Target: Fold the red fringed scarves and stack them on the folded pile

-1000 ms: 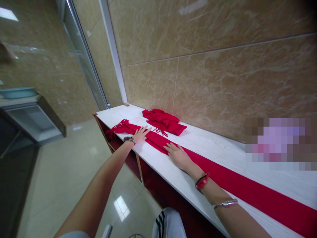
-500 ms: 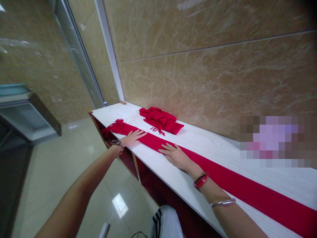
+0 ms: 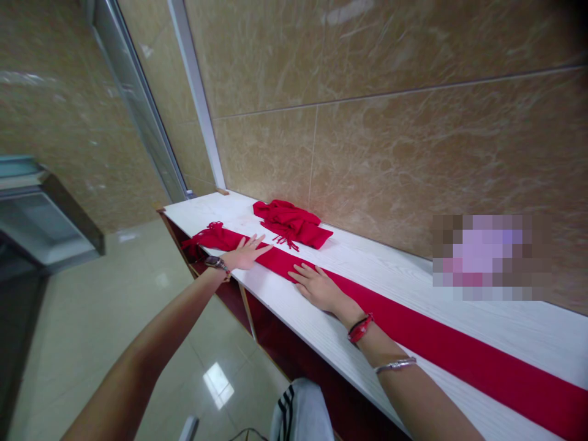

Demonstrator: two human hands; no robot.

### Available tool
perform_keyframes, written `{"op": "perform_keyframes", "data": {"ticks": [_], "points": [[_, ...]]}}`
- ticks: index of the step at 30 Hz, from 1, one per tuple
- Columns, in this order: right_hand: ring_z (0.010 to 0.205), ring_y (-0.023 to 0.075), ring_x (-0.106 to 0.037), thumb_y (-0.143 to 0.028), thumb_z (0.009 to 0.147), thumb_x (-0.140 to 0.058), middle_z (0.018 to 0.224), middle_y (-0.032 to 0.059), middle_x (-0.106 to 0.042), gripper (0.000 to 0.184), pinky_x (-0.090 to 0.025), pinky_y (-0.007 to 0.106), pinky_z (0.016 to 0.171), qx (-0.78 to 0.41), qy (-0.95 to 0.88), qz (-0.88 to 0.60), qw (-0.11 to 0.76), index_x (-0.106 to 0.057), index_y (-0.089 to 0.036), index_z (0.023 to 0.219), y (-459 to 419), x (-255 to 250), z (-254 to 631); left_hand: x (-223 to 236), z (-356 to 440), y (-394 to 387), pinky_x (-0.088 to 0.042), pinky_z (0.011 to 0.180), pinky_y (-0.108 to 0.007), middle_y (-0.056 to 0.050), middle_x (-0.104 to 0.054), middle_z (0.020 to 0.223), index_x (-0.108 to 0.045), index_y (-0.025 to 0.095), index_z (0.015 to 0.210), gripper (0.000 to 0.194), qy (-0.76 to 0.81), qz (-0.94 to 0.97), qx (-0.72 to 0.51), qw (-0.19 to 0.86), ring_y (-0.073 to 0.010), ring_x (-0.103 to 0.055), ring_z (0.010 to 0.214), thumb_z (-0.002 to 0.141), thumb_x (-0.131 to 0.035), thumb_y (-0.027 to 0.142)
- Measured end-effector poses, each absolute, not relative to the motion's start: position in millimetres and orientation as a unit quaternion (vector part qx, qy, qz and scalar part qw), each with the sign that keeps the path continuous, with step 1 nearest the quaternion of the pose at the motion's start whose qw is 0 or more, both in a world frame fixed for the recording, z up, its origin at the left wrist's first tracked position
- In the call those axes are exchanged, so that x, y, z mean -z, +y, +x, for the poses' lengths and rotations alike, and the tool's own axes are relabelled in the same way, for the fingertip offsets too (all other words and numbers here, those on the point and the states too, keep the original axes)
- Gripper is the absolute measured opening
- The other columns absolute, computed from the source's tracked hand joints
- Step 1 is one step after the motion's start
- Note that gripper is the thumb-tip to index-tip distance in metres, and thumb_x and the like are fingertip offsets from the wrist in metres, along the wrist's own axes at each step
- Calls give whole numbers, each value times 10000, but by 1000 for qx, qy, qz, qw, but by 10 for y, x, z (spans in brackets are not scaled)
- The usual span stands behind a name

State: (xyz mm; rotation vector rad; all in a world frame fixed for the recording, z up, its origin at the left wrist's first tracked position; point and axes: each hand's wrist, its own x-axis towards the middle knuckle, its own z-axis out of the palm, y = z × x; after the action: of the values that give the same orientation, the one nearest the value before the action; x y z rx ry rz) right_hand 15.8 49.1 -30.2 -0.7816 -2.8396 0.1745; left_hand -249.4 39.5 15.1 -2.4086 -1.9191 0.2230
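A long red scarf (image 3: 413, 324) lies stretched in a narrow strip along the white counter (image 3: 294, 306), running off the lower right of the view. Its fringed end hangs at the counter's front edge on the far left. My left hand (image 3: 245, 252) rests on the scarf near that end, fingers spread. Closer to me, my right hand (image 3: 321, 288) lies flat on the strip with its fingers stretched out. Behind my left hand sits a second red scarf (image 3: 294, 222), bunched up, its fringe toward the strip.
A tan marble wall (image 3: 390, 171) stands along the counter's back edge. Open dark red shelves (image 3: 285, 331) are under the counter. Glossy floor tiles (image 3: 151, 306) spread to the left, with a cabinet (image 3: 59, 214) beyond. A pixelated patch covers something at the right.
My left hand has lifted its wrist slightly and spread its fingers more along the scarf. The view has shifted a little; the right hand stays flat on the strip.
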Motion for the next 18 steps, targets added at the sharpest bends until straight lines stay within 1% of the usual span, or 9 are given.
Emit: {"op": "perform_keyframes", "data": {"ticks": [2,3,4,6,8,9,12,15,18], "points": [[1326,205,-228,-345,932,-255,1435,70,-319,465,-155,455,1072,-57,-958,-265,95,-355,-205,1364,479,287,149,-121,-2226,407,-162,1077,-421,-78,-124,1492,-288,228,1387,648,-571,-819,-50,-30,-261,-101,1355,783,-482,93],[1331,211,-214,-359,931,-251,1442,77,-301,482,-148,460,1073,-57,-956,-273,92,-341,-186,1372,470,277,155,-81,-2097,410,-172,1080,-384,-85,-167,1483,-289,206,1387,569,-562,-826,-25,-35,-231,-130,1354,841,-438,156],[1335,222,-197,-376,929,-248,1449,85,-282,501,-143,473,1072,-58,-952,-288,86,-324,-169,1379,461,268,171,-29,-1984,409,-180,1078,-382,-88,-208,1471,-290,198,1387,500,-564,-825,-6,-36,-214,-164,1347,894,-372,214],[1342,257,-164,-411,924,-239,1458,99,-250,540,-139,518,1060,-62,-939,-331,67,-290,-147,1392,445,256,243,88,-1836,399,-183,1064,-459,-64,-228,1467,-284,233,1387,458,-587,-809,-2,-31,-238,-183,1340,936,-294,311],[1342,289,-147,-428,920,-229,1466,101,-227,559,-150,549,1045,-65,-926,-368,49,-263,-149,1403,439,255,367,180,-1796,387,-165,1047,-522,-35,-209,1474,-272,279,1388,457,-602,-798,-10,-18,-272,-163,1342,940,-277,367],[1341,296,-148,-429,919,-227,1469,100,-217,561,-159,550,1041,-65,-922,-378,44,-253,-152,1407,440,257,441,206,-1804,385,-156,1045,-532,-25,-197,1478,-264,293,1390,461,-605,-796,-14,-14,-282,-147,1344,938,-279,380],[1339,289,-160,-411,918,-223,1475,102,-192,560,-179,526,1044,-68,-921,-383,35,-237,-149,1412,449,257,659,201,-1834,395,-162,1037,-543,-33,-195,1479,-248,285,1398,473,-612,-790,-27,-25,-299,-129,1345,934,-274,371],[1343,278,-149,-411,918,-207,1476,107,-187,568,-172,530,1048,-79,-916,-393,33,-231,-132,1412,430,233,783,141,-1722,403,-161,1043,-540,-59,-218,1470,-337,222,1364,462,-600,-800,-19,4,-300,-154,1338,904,-325,266],[1348,282,-122,-414,921,-196,1476,101,-188,572,-149,552,1049,-75,-912,-401,49,-232,-119,1409,361,203,819,122,-1484,373,-217,1069,-393,-69,-311,1420,-454,189,1281,424,-529,-846,52,50,-223,-284,1288,870,-351,175]]}}
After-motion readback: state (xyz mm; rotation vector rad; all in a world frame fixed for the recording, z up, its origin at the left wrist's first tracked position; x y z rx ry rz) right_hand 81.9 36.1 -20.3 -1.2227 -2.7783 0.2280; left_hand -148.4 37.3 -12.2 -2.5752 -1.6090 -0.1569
